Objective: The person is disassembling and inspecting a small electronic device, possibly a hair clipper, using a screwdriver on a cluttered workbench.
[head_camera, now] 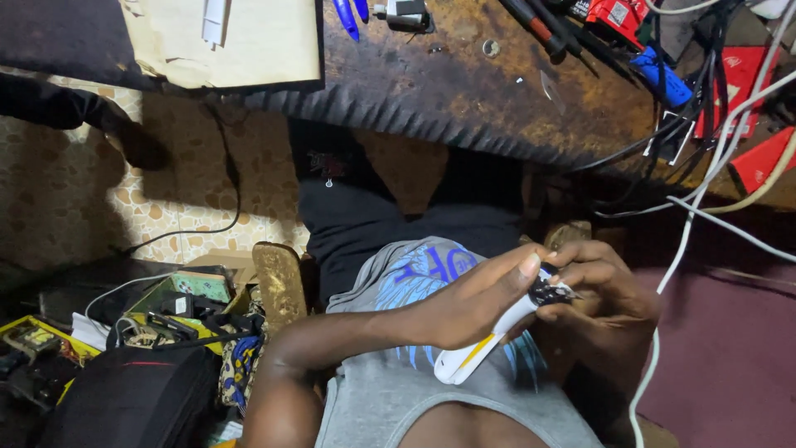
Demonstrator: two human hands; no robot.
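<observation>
My left hand (473,303) grips a small white device with a yellow stripe (473,357), held over my lap and tilted up to the right. My right hand (601,286) closes around its dark, opened upper end (551,290), fingers curled over it. Both hands meet in front of my grey shirt with a blue print (414,274). What the right fingers pinch at the tip is too small to make out.
A worn brown workbench (464,83) spans the top, carrying blue pens (347,17), screwdrivers (539,25), red boxes (746,83) and cables. White cables (705,191) hang at right. A black bag (133,398) and electronic clutter (182,299) lie on the patterned floor at left.
</observation>
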